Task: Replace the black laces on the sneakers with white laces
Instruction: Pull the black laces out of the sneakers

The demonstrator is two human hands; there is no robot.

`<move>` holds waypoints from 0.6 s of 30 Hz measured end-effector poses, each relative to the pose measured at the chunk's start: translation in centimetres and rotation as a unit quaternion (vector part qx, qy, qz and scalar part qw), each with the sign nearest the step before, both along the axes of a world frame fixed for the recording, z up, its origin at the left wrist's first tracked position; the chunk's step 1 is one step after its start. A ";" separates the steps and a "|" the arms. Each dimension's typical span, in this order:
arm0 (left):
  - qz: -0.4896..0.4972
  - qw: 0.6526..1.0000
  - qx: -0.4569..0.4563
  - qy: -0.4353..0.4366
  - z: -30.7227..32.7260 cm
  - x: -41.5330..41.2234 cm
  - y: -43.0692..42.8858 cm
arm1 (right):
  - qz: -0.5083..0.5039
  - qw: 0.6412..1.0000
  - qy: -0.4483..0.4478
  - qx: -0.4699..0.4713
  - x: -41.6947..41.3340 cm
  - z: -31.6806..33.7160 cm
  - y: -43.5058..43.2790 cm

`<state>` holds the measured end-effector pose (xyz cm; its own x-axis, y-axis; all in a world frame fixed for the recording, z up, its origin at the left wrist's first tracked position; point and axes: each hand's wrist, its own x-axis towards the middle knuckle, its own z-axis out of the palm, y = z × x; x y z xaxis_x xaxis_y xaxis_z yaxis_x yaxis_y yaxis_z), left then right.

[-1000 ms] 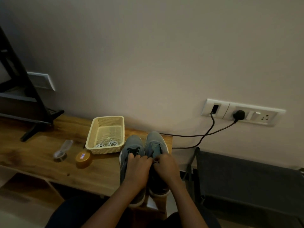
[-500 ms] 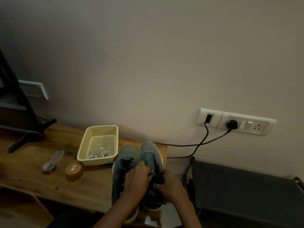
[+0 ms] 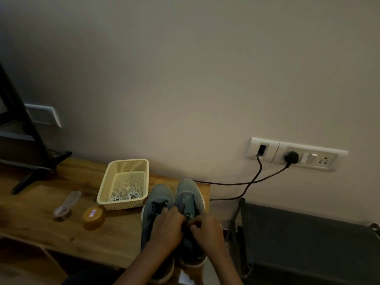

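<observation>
Two grey-blue sneakers stand side by side at the right end of the wooden table (image 3: 61, 233), toes toward the wall. The left sneaker (image 3: 157, 199) shows its black laces (image 3: 157, 207). Over the right sneaker (image 3: 190, 194) my left hand (image 3: 167, 228) and my right hand (image 3: 206, 230) meet, fingers curled and pinching its black lace (image 3: 187, 216) near the tongue; most of that lace is hidden. White laces (image 3: 125, 197) lie coiled in the cream basket (image 3: 107, 189).
A round brown tin (image 3: 93, 218) and a clear plastic wrapper (image 3: 66, 204) lie left of the sneakers. A black stand (image 3: 30, 161) occupies the table's far left. Black cables (image 3: 246, 183) run from the wall sockets (image 3: 296, 156). A dark chair (image 3: 308, 239) stands right.
The view has shifted a little. Both hands have slid back along the right sneaker toward me, uncovering more of its tongue and the left sneaker's black laces.
</observation>
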<state>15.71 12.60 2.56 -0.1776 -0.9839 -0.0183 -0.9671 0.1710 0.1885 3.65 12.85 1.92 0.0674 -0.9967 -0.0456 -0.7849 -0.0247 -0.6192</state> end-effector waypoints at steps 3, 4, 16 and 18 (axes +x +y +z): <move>0.020 1.000 -0.010 -0.015 0.2 0.1 0.2 | 0.049 0.990 0.129 0.004 0.4 -0.2 0.3; 0.018 1.000 -0.006 -0.013 0.3 0.2 0.3 | 0.055 0.986 0.160 0.007 0.7 -0.2 0.3; 0.004 0.995 -0.004 0.096 0.0 1.1 0.1 | -0.080 0.980 -0.182 -0.014 -2.1 0.1 -1.4; 0.011 0.995 -0.013 0.099 0.0 0.9 0.0 | -0.082 0.976 -0.198 0.037 -3.4 0.3 -1.5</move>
<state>16.64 12.65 2.56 -0.1531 -0.9873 0.0414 -0.9147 0.1574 0.3722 0.29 11.35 2.17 -0.0657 -0.9904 -0.1213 -0.4736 0.1379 -0.8699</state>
